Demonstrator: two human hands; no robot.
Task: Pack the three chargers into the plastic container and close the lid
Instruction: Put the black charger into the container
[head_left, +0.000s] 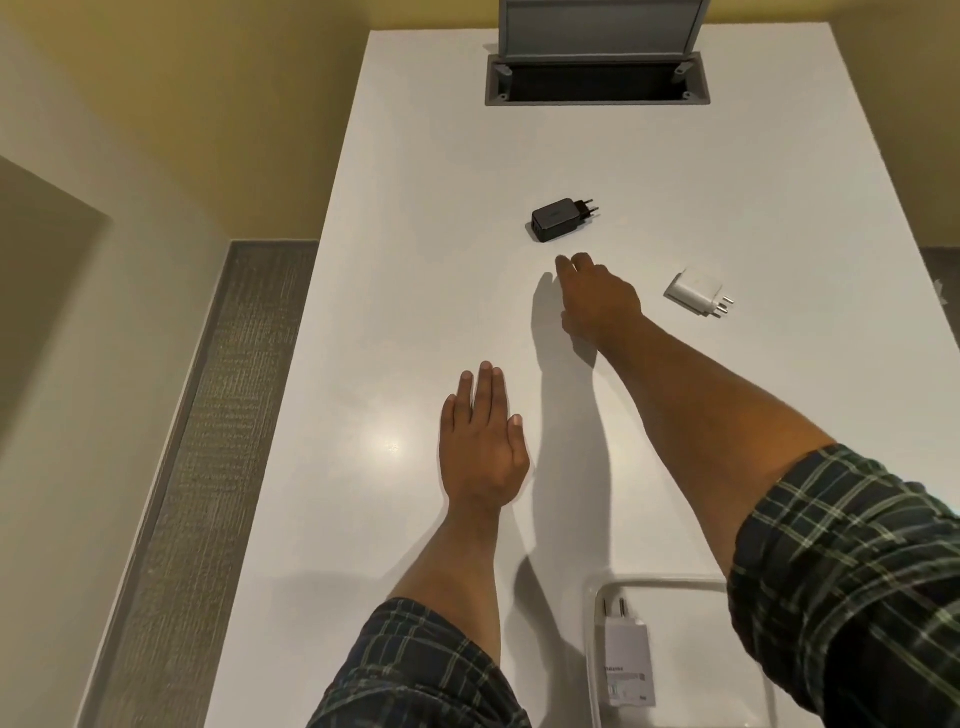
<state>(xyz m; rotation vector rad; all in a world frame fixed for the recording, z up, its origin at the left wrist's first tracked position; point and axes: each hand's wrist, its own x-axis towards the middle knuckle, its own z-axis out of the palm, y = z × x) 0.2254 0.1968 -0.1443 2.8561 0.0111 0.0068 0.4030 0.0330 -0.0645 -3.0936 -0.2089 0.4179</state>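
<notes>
your left hand (480, 447) lies flat on the white counter (415, 260), palm down, fingers (485, 387) straight and together, holding nothing. your right hand (597, 301) reaches forward over the counter with its fingers (569, 267) loosely extended and empty, their tips near the black charger (558, 221) but apart from it. that black charger lies on its side with its two prongs pointing right. the white charger (696, 292) lies on the counter just to the right of your right hand, prongs pointing right and toward you, well apart from the black one. at the near edge sits the clear plastic container (602, 592), lidless as far as can be seen, partly hidden under your right sleeve (857, 597). a second white charger (626, 660) lies inside it, prongs pointing away from you. at the far end of the counter a grey hatch (597, 41) stands open over a cable slot (595, 85).
</notes>
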